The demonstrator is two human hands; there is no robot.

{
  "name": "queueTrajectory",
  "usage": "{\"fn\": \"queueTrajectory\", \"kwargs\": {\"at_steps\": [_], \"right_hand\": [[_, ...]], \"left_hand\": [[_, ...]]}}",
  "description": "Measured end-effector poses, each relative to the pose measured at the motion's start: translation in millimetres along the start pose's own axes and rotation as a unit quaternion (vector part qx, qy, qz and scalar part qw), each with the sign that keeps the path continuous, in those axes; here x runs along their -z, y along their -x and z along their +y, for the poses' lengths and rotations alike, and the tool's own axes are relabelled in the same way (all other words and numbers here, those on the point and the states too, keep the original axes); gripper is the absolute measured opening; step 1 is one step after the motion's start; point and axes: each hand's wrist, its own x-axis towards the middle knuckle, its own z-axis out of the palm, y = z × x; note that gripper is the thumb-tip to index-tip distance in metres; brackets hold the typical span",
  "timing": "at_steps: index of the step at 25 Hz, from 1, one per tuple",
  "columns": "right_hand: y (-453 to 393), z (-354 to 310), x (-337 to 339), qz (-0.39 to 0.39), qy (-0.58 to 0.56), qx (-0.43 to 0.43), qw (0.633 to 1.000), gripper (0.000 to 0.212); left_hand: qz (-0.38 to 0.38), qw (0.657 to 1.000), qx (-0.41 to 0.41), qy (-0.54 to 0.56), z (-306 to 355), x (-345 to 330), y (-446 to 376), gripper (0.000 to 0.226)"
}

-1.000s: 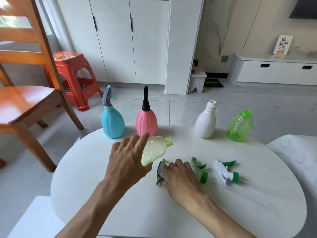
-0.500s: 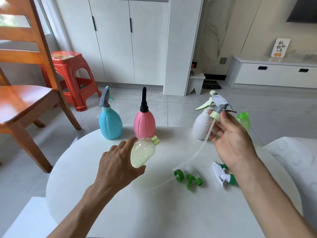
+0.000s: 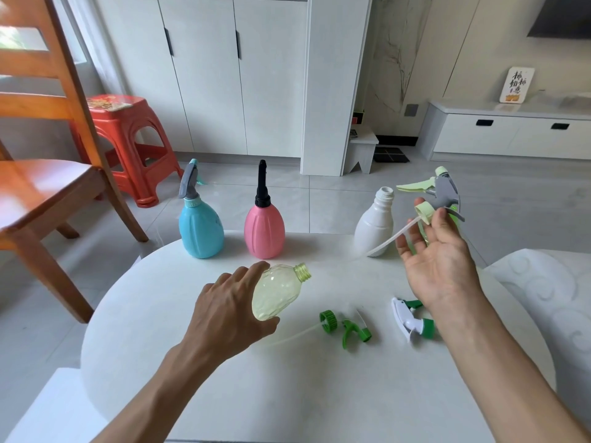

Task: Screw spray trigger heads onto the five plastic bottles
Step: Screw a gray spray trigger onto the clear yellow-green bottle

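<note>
Yellow bottle (image 3: 277, 292) in left hand (image 3: 228, 311); trigger head (image 3: 439, 195) at right hand (image 3: 438, 260) fingertips.

Surface: round white table (image 3: 287, 394)
Standing: blue plastic spray bottle (image 3: 200, 233), pink plastic spray bottle (image 3: 264, 230), white headless plastic bottle (image 3: 374, 230)
Lying: green trigger head (image 3: 347, 327), white-and-green trigger head (image 3: 411, 318)

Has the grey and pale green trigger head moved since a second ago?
Yes. The right hand lifted the grey and pale green trigger head off the table; it is now raised right of the white bottle.
</note>
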Motion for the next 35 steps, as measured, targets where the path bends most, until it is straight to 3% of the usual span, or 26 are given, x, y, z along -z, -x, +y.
{"fn": "queueTrajectory", "kwargs": {"at_steps": [9,13,20,28,35], "right_hand": [[10,23,-9,-0.080,0.008,-0.013,0.997,0.018],[23,41,-12,-0.130,0.024,-0.034,0.991,0.010],[47,77,-16,-0.221,0.139,-0.061,0.963,0.035],[39,68,-15,-0.273,0.209,-0.031,0.939,0.062],[36,67,-10,-0.323,0.200,-0.007,0.925,0.076]], "left_hand": [[-0.009,1.000,-0.015,-0.006,3,0,1,0.085],[-0.003,1.000,-0.018,0.007,8,3,0,0.085],[0.026,0.999,-0.021,0.025,15,13,-2,0.085],[0.040,0.999,-0.015,0.027,9,21,0,0.083],[0.041,0.997,-0.013,0.064,9,27,2,0.081]]}}
